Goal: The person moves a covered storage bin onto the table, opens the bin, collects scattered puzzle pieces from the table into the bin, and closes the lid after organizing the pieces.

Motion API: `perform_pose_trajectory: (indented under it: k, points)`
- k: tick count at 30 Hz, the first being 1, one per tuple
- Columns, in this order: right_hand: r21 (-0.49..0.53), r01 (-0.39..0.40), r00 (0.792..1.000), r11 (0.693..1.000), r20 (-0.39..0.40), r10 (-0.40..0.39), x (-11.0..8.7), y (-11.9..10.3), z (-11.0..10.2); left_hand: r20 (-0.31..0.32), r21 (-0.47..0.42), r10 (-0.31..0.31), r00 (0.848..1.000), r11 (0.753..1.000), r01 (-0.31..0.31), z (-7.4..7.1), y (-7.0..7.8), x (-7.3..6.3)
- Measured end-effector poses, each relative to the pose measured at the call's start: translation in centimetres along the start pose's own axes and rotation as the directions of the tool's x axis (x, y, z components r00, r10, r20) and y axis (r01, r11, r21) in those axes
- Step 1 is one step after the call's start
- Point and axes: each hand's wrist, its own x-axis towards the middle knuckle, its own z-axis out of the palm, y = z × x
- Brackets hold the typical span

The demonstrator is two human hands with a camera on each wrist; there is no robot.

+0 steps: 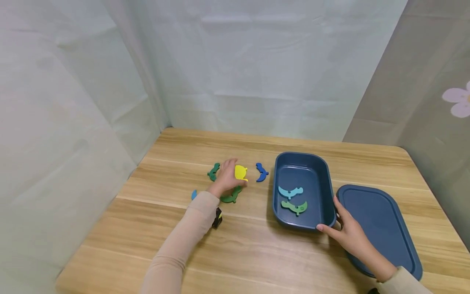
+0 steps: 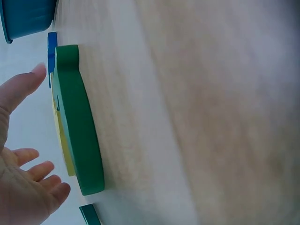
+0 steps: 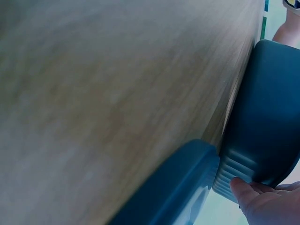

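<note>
Pale curtains (image 1: 257, 69) around a wood-grain table (image 1: 128, 237)

Leftmost among the loose pieces, a light-blue piece (image 1: 193, 194) peeps out past your left sleeve (image 1: 191, 228), which hides most of it. Farther back lies a dark-green curved piece (image 1: 213, 173), just beside your left hand (image 1: 225, 178). That hand is low over the table, thumb and fingers parted about the yellow piece (image 1: 240, 172); the left wrist view shows the digits spread, with no grip on anything. The yellow piece lies on the wood, behind a mid-green curved piece (image 1: 230, 197) and well short of the box. Such a wide span probably suits a thin, flat shape, whose edges offer the best purchase. To its right, a deep-blue curved piece (image 1: 262, 173) lies apart.

Next stands the navy box (image 1: 312, 175), upright and uncovered. Two curved pieces rest on its floor toward the left wall: a sky-blue one (image 1: 290, 192), and nearer you a light-green one (image 1: 295, 208).

Your right hand (image 1: 349, 234) holds the box's near right corner, thumb on the near wall and fingers along the right one, probably to steady it. Under that forearm, the matching lid (image 1: 382, 212) lies flat just beside the box, seemingly put there to keep the opening accessible.
</note>
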Motion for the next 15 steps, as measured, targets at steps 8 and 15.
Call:
perform_pose_trajectory:
  k: [8, 15]
  points:
    - [-0.001, -0.002, 1.0, 1.0, 0.001, 0.002, 0.04, 0.05, -0.01, 0.069, 0.001, -0.052, 0.996, 0.999, 0.052, 0.05, -0.49, 0.14]
    - [-0.002, 0.0, 1.0, 1.0, 0.001, 0.0, 0.02, -0.07, -0.04, 0.081, 0.006, -0.069, 0.994, 0.998, 0.069, 0.08, -0.73, 0.26]
